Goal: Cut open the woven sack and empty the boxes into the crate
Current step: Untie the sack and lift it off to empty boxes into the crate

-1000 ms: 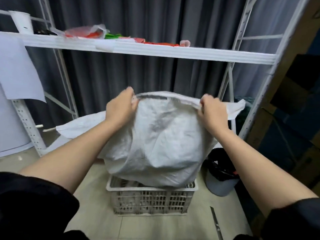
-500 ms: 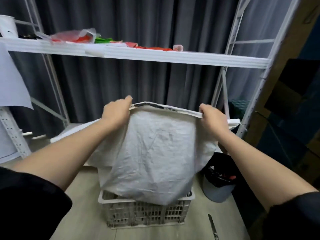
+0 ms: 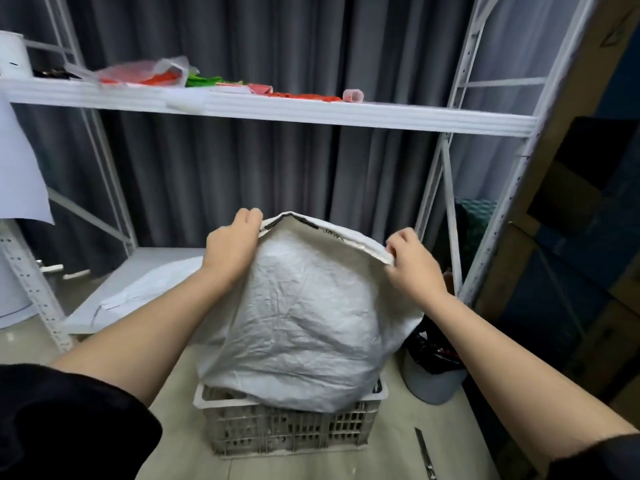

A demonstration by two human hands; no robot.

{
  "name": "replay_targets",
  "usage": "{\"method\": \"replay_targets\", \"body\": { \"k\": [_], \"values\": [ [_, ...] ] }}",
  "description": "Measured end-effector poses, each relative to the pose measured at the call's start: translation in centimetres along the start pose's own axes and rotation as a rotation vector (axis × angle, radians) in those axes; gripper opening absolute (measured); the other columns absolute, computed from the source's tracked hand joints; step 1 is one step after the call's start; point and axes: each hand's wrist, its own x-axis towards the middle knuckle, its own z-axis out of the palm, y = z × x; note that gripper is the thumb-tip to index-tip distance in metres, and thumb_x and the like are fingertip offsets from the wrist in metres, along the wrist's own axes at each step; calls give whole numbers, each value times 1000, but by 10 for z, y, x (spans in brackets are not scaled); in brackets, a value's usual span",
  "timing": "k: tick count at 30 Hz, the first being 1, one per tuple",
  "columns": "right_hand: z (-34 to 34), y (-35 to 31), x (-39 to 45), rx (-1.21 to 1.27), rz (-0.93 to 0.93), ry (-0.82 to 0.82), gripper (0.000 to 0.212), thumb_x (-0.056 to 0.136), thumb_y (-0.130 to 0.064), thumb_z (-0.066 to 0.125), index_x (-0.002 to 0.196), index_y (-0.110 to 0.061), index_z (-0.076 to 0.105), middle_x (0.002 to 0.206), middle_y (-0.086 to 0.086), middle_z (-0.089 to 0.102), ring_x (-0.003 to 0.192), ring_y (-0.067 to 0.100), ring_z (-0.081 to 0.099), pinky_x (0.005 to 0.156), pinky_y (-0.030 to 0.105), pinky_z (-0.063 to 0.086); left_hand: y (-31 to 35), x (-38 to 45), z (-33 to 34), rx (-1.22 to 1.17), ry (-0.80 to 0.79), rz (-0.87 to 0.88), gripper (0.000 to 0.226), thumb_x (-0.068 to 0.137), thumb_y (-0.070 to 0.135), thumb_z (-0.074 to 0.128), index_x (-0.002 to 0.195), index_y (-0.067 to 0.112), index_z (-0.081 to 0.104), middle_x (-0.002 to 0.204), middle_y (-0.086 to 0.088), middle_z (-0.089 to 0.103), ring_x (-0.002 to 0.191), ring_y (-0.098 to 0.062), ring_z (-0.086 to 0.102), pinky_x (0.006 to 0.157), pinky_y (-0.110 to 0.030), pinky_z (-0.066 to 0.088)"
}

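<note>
A white woven sack [image 3: 304, 334] hangs bulging over a grey slatted plastic crate [image 3: 291, 431] on the floor, its lower end resting in the crate. My left hand [image 3: 232, 247] grips the sack's top seam at the left corner. My right hand [image 3: 412, 265] pinches the same seam at the right corner. The seam arches between them. Whatever is in the sack and the crate is hidden by the fabric. A knife [image 3: 425, 455] lies on the floor to the right of the crate.
A white metal shelving rack [image 3: 311, 112] stands behind, with red and green packets on its shelf. A grey bucket [image 3: 433, 379] with dark contents sits right of the crate. Cardboard boxes [image 3: 588, 271] stack at the far right. White sheeting [image 3: 145, 292] lies on the low shelf at left.
Both hands have sunk lower and drawn closer together with the sack's top seam. The sack has settled deeper onto the crate and bulges wider.
</note>
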Motion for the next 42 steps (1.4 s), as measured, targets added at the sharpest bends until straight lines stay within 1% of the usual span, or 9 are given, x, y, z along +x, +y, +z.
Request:
{"method": "replay_targets", "body": {
  "k": [4,9,15,19,22,27,32,38,42],
  "values": [
    [10,0,-10,241,-108,-341,29,91,-46,51,81,-20,54,129,-11,37,95,9,52,81,28,39,-1,-13,5,-57,-43,114,15,89,10,48,97,13,35,118,-7,40,68,-32,50,63,-38,45],
    [34,2,-12,272,27,-432,15,86,-17,51,92,-31,53,124,-2,42,97,22,60,90,34,47,2,-35,34,-178,-237,275,18,91,24,49,102,13,40,136,-3,35,104,-29,54,79,-38,46],
    [47,5,-11,-58,-6,-541,100,73,-41,77,150,-23,15,155,3,16,127,30,46,98,39,44,8,-56,67,-723,-562,29,34,97,14,41,75,21,66,126,1,53,126,-2,43,93,-13,37],
    [66,-5,-8,-172,-28,-763,64,83,-49,63,138,-24,41,143,8,38,126,30,44,103,38,39,16,-63,86,-829,-795,-147,26,92,8,52,73,24,62,90,1,64,86,-12,57,60,-14,41],
    [75,-11,-9,-93,49,-839,58,85,-52,59,133,-23,46,137,5,46,121,26,51,101,36,41,17,-68,98,-859,-804,-174,23,88,1,55,78,21,58,82,1,60,81,-18,52,72,-25,42],
    [87,-15,-5,22,70,-851,79,86,-44,51,150,-26,9,131,9,58,116,29,56,101,39,41,23,-71,113,-684,-789,-71,19,81,18,58,70,33,55,83,18,61,100,-10,56,90,-19,42],
    [95,-32,-2,-224,-193,-781,102,77,-47,64,149,-35,-8,106,14,67,98,34,63,79,34,45,30,-71,122,-617,-808,19,9,63,42,44,64,38,52,82,23,56,112,-10,48,102,-33,39],
    [115,-51,-7,-215,-162,-575,38,89,-25,46,126,-19,43,117,12,64,104,34,59,74,35,40,24,-66,123,-845,-854,-60,13,75,19,56,76,32,58,89,7,66,96,-17,61,93,-35,46],
    [115,-50,-12,244,83,-375,17,86,-12,47,103,-14,48,101,8,65,94,32,59,71,34,38,3,-43,104,-566,-682,26,45,82,14,61,124,17,47,133,-5,48,125,-21,45,104,-25,33]
  ]
}}
